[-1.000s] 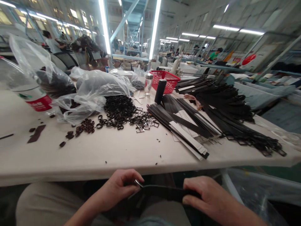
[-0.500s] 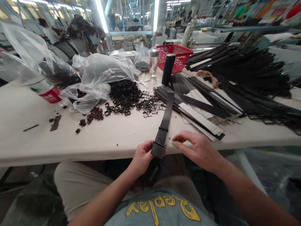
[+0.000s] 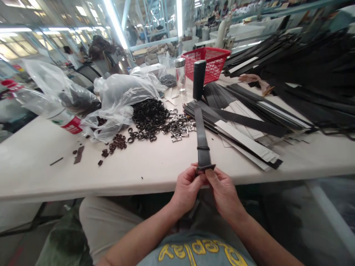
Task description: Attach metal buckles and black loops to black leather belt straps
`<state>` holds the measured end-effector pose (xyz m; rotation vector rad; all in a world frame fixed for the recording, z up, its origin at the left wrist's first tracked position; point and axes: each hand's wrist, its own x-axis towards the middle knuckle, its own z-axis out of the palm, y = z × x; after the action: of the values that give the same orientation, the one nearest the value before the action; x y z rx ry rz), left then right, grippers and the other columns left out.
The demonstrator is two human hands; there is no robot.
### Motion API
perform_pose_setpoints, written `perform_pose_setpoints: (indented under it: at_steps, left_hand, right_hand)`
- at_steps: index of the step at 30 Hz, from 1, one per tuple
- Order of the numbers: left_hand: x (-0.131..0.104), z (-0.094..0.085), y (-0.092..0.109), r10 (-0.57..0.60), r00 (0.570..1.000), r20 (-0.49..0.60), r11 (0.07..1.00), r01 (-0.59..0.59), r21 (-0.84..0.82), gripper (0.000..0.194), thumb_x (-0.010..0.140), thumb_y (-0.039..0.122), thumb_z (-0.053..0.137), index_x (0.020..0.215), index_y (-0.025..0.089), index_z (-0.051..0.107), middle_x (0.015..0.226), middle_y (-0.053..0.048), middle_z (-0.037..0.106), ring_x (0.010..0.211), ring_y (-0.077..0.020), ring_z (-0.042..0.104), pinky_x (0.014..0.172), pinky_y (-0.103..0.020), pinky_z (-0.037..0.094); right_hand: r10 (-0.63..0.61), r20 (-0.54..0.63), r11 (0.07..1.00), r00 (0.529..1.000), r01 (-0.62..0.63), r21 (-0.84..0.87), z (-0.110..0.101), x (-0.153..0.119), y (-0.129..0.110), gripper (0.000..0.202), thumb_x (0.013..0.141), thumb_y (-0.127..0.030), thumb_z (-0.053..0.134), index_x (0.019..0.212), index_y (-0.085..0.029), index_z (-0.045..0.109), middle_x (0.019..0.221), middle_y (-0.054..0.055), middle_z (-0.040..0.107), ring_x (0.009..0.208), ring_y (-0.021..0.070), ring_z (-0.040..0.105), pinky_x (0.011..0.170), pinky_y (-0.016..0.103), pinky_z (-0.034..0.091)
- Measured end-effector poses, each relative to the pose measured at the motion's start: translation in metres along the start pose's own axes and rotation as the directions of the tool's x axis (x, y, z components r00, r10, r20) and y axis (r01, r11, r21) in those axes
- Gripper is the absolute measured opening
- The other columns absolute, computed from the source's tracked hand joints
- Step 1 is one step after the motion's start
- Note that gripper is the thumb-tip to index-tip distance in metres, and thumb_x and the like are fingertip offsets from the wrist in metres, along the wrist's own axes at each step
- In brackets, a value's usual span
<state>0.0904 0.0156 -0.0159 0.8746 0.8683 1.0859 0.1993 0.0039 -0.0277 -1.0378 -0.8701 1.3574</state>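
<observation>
Both hands meet at the near end of a dark leather belt strap (image 3: 202, 136), over the table's front edge. My left hand (image 3: 188, 187) is closed on the strap's end at its left side, thumb on top. My right hand (image 3: 226, 192) pinches the same end from the right. A buckle or folded end lies under the thumbs, mostly hidden by the fingers. A dark keeper loop (image 3: 203, 148) sits around the strap just beyond the hands. The strap's far end rests by a pile of dark strips (image 3: 249, 122).
Left of the strap lie metal buckles (image 3: 177, 127), black loops (image 3: 149, 116) and small brown loops (image 3: 118, 143). Behind them are plastic bags (image 3: 124, 88) and a large bottle (image 3: 70, 123). A dark cylinder (image 3: 199, 79), a glass bottle (image 3: 180, 75) and a red basket (image 3: 205, 62) stand farther back.
My right hand, free of the strap before, has come in and closed on its near end beside my left hand. The camera view has shifted, and the strap now tilts the other way.
</observation>
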Motion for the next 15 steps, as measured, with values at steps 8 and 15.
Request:
perform_pose_setpoints:
  at_steps: [8, 15]
  left_hand:
    - [0.023, -0.02, 0.01, 0.03, 0.986, 0.166, 0.959, -0.075, 0.272, 0.03, 0.079, 0.045, 0.074, 0.083, 0.016, 0.069, 0.078, -0.004, 0.068, 0.073, -0.016, 0.062, 0.074, -0.028, 0.049]
    - [0.075, -0.132, 0.079, 0.441, 0.896, 0.05, 0.183, -0.144, 0.973, 0.008, 0.084, 0.02, 0.065, 0.087, 0.02, 0.072, 0.088, -0.005, 0.069, 0.071, -0.0162, 0.062, 0.074, -0.03, 0.05]
  right_hand:
    - [-0.119, -0.13, 0.982, 0.984, 0.097, -0.162, -0.009, 0.033, -0.001, 0.037, 0.08, -0.053, 0.074, 0.094, -0.019, 0.077, 0.09, 0.009, 0.078, 0.079, 0.0238, 0.073, 0.073, 0.034, 0.061]
    - [-0.125, -0.175, 0.988, 0.977, 0.105, -0.116, -0.016, 0.044, -0.004, 0.038, 0.075, -0.056, 0.078, 0.082, -0.02, 0.074, 0.075, 0.004, 0.076, 0.063, 0.0167, 0.072, 0.064, 0.025, 0.06]
